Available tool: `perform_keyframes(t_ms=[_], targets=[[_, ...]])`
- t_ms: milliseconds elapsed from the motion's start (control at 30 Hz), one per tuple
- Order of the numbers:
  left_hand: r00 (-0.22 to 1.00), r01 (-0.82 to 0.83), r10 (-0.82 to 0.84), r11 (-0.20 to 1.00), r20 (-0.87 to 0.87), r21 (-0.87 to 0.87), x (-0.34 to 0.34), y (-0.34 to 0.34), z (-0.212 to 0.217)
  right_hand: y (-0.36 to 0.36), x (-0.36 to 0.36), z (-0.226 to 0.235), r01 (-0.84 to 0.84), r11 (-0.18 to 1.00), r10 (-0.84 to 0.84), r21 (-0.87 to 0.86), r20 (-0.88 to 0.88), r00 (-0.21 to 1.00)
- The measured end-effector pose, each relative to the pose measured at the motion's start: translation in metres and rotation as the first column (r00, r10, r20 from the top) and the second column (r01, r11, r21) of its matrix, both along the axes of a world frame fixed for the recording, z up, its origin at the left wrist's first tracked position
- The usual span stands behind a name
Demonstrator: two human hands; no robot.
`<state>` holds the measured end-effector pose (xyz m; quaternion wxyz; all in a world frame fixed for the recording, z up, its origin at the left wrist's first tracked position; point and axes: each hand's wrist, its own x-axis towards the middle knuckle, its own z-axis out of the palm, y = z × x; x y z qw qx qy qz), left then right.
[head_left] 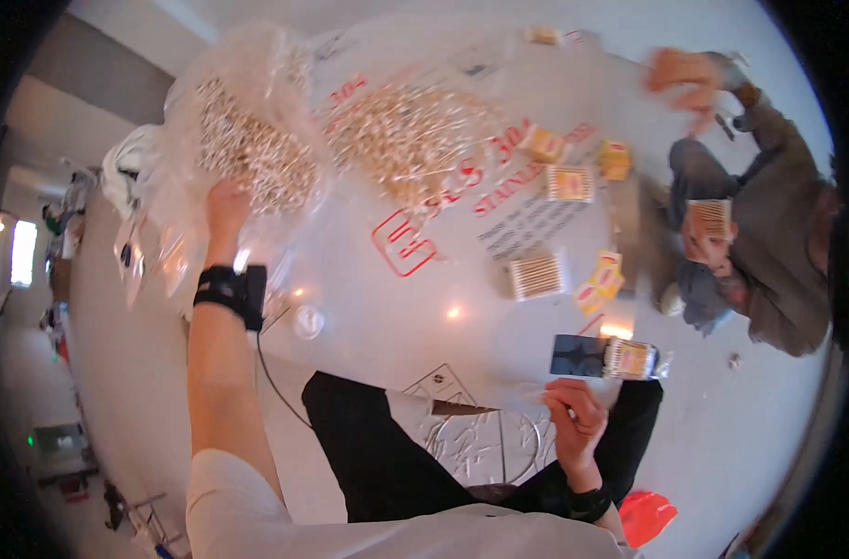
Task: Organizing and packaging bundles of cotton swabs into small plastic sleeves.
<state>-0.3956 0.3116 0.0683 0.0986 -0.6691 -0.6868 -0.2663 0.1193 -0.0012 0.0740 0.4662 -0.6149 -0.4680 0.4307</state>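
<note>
My left hand (227, 207) reaches into a large clear plastic bag (177, 112) at the far left. It touches the heaped cotton swabs (280, 163) inside, and its fingertips are hidden among them. Over my lap, my right hand (578, 424) is closed, thumb and fingers pinching a small clear plastic bag (525, 399). Just beyond that hand, a pack of swabs (629, 358) in clear wrap lies by a dark flat card (578, 354). A loose pile of cotton swabs (401, 140) spreads right of the large bag.
Swab bundles (538, 276) (570, 184) and yellow labels (599, 281) lie on the right of the printed sheet-covered table (350, 298). A small round white lid (309, 322) sits near my left forearm. Across at right, a co-worker (769, 214) holds a swab bundle (711, 220); their other hand is blurred.
</note>
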Motion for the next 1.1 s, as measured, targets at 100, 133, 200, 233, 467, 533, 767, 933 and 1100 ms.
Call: perform_keyframes(t_ms=[100, 133, 200, 233, 467, 533, 767, 933, 1100], targets=[[0.972, -0.074, 0.069, 0.997, 0.223, 0.012, 0.052, -0.032, 0.036, -0.004, 0.003, -0.002, 0.002, 0.997, -0.006, 0.072, 0.057, 0.998], [0.971, -0.065, 0.046, 0.995, 0.235, 0.071, 0.070, -0.045, 0.045, -0.005, 0.006, 0.002, 0.012, 0.997, -0.017, 0.077, 0.066, 0.998], [0.897, 0.105, -0.130, 0.991, 0.422, 0.083, 0.110, -0.079, 0.060, -0.002, 0.007, 0.010, -0.014, 0.980, -0.018, 0.201, 0.155, 0.988], [0.864, 0.140, -0.137, 0.990, 0.484, 0.031, 0.143, -0.100, 0.064, -0.001, 0.008, 0.010, -0.009, 0.981, -0.022, 0.193, 0.156, 0.987], [0.604, 0.586, -0.349, 0.804, 0.717, -0.103, 0.288, -0.249, 0.068, -0.013, 0.008, 0.026, -0.066, 0.957, 0.031, 0.284, 0.127, 0.991], [0.532, 0.729, -0.500, 0.681, 0.684, -0.068, 0.308, -0.271, 0.064, -0.015, 0.006, 0.027, -0.079, 0.956, 0.045, 0.284, 0.123, 0.991], [0.416, 0.830, -0.480, 0.547, 0.772, -0.108, 0.330, -0.302, 0.057, -0.028, -0.002, 0.026, -0.130, 0.937, 0.105, 0.324, 0.094, 0.990], [0.664, 0.580, -0.423, 0.812, 0.617, -0.068, 0.260, -0.208, 0.033, -0.033, 0.007, 0.025, -0.111, 0.948, 0.079, 0.299, 0.116, 0.990], [0.963, 0.100, -0.006, 0.937, 0.271, -0.334, 0.160, -0.095, 0.011, -0.027, 0.000, 0.022, -0.106, 0.969, 0.099, 0.225, 0.042, 0.994]])
